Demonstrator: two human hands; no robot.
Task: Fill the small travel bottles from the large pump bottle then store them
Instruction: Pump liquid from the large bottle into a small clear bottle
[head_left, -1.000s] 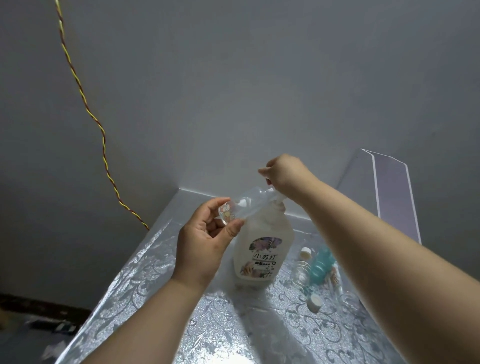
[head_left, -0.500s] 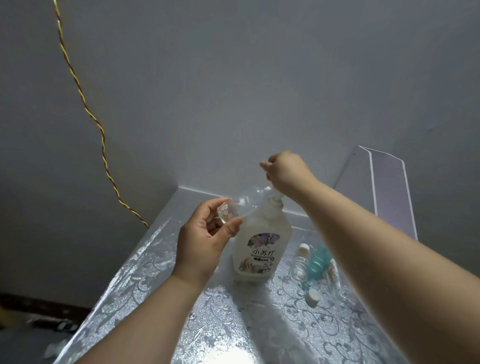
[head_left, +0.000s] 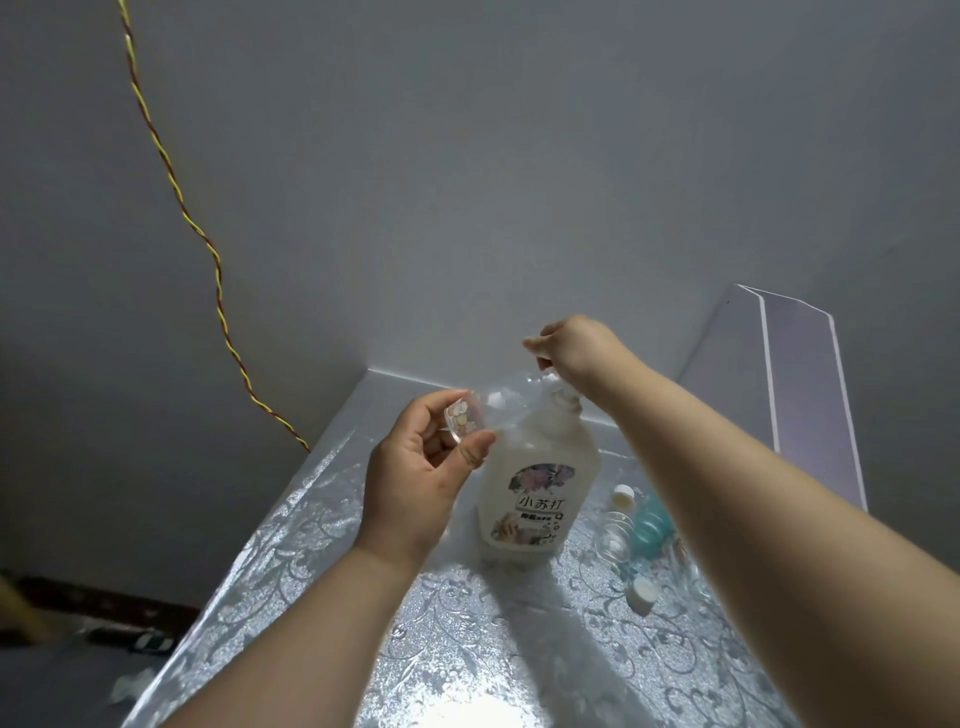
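- No real shift in the last half second: travel bottle (head_left: 501, 405) stays tilted at the pump spout, its base pinched by left hand (head_left: 415, 483) fingers.
- Right hand (head_left: 576, 348) fingers curled over the top of the pump bottle (head_left: 535, 493), which stands upright on the counter (head_left: 280, 561).
- Spare bottles (head_left: 647, 525) and white cap (head_left: 643, 595) just to its right.

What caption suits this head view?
Left hand holds a clear travel bottle at the top of the large pump bottle, gripped by the right hand.

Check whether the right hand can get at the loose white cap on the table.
Probably, once it lets go: the right hand holds the head of the pump bottle, but the white cap lies uncovered just under that forearm.
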